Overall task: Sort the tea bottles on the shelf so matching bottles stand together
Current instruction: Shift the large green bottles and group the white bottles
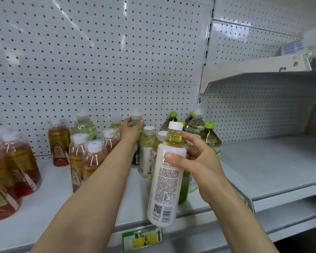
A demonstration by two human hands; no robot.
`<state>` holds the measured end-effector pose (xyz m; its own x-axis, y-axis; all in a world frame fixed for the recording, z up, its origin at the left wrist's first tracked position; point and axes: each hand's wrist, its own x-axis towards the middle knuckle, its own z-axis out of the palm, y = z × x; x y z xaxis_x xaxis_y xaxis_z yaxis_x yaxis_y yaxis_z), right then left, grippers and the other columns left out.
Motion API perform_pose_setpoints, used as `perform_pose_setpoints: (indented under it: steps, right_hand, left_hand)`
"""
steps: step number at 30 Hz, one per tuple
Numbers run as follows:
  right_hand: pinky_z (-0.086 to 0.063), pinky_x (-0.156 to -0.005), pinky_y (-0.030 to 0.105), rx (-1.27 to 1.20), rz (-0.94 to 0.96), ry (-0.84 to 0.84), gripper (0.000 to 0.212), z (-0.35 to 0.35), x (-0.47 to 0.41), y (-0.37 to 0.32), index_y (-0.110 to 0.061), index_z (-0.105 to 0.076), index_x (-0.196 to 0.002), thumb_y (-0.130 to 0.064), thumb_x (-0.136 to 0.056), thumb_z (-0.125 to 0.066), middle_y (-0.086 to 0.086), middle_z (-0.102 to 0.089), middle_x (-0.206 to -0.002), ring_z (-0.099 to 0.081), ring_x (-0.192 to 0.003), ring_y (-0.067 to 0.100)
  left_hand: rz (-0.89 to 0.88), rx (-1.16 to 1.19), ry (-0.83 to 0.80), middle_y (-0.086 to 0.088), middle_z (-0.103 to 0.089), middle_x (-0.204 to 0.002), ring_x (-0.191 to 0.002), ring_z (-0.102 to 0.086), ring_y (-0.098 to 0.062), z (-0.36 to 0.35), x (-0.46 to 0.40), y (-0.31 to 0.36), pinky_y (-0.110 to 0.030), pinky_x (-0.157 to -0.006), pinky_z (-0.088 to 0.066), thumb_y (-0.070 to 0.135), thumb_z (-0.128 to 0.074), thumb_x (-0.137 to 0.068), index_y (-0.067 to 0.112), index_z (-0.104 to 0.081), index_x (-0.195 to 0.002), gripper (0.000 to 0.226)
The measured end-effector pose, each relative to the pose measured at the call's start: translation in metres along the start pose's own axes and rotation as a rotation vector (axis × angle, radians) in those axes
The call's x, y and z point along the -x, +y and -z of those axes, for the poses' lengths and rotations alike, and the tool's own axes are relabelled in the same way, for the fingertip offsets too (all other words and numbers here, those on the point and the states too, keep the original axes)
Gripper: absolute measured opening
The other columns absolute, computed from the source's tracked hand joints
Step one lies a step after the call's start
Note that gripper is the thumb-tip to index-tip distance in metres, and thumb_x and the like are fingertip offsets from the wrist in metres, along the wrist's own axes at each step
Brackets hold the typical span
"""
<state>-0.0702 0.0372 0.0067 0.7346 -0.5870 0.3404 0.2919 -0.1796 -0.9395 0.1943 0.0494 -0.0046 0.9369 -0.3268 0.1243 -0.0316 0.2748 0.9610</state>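
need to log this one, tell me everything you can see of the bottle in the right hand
The bottle is clear plastic with a white screw cap, pale yellow-green tea showing at its shoulder, and a white wrap label with fine print, a QR code and a barcode near the base. It is closed, tilted slightly with its cap up, held in front of the shelf edge. Only the right hand touches it, thumb on the label, fingers behind.
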Motion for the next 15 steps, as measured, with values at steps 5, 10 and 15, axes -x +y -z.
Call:
perform_pose_setpoints:
  steps: [5,10,15]
  right_hand:
    - [-0.056,-0.067,0.02,-0.02,0.005,-0.018,0.082,-0.001,0.0,-0.001,-0.024,-0.06,-0.131,-0.021,-0.052,-0.086,0.002,-0.079,-0.1,-0.075,-0.087,0.013]
    - [-0.055,-0.065,0.017,-0.05,0.022,-0.039,0.078,-0.001,-0.002,-0.006,-0.027,-0.061,-0.128,-0.02,-0.054,-0.085,-0.001,-0.079,-0.096,-0.074,-0.082,0.007]
    - [-0.055,-0.066,0.021,-0.075,0.044,-0.043,0.081,-0.005,-0.003,-0.015,-0.03,-0.06,-0.129,-0.025,-0.052,-0.086,0.005,-0.078,-0.102,-0.074,-0.088,0.013]
  left_hand:
    - [-0.101,0.035,0.052,-0.004,-0.056,-0.141,-0.125,-0.055,-0.023,0.0,0.01,0.004,-0.041,-0.104,-0.047,0.019,-0.071,-0.093,0.024,-0.048,-0.142,0.055]
    - [-0.354,-0.042,0.029,0.0,-0.057,-0.137,-0.125,-0.054,-0.019,-0.002,0.029,0.05,-0.044,-0.109,-0.044,0.027,-0.071,-0.092,0.025,-0.051,-0.138,0.05]
    - [-0.5,0.153,-0.034,-0.002,-0.064,-0.127,-0.116,-0.064,-0.02,0.005,0.064,0.117,-0.043,-0.102,-0.053,0.026,-0.073,-0.09,0.018,-0.054,-0.136,0.05]
